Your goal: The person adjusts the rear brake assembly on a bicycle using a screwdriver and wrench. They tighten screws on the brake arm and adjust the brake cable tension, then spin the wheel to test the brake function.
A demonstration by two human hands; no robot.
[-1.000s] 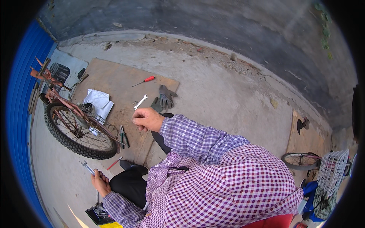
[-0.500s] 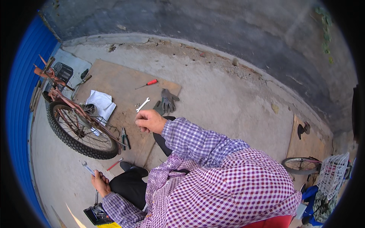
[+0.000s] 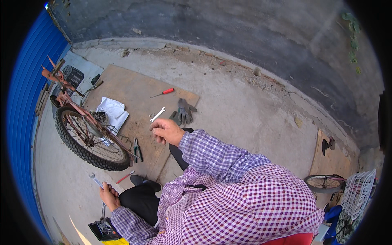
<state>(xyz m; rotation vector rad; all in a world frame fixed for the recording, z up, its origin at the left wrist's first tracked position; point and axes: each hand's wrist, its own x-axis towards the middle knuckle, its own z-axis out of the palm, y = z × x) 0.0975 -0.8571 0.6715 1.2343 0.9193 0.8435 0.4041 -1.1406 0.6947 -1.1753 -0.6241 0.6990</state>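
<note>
My left hand is closed around a silver wrench, whose head points up and away from my fist, over bare concrete near the front wheel. Raised above the board's near edge is my right hand, its fingers curled toward the thumb; whatever they may pinch is too small or hidden. Just beyond it lies a second open-ended wrench. A bicycle with a knobbly tyre and a reddish frame lies at the left. Pliers with dark handles rest on the board beside its wheel.
A wooden board carries grey work gloves, a red-handled screwdriver and a crumpled white sheet. A thin red tool lies near my shoe. A dark tool case stands below my left hand. Blue corrugated metal borders the left.
The whole view has shifted slightly, so things appear a little farther right. Both hands keep nearly the same pose, and the wrench stays in my left hand.
</note>
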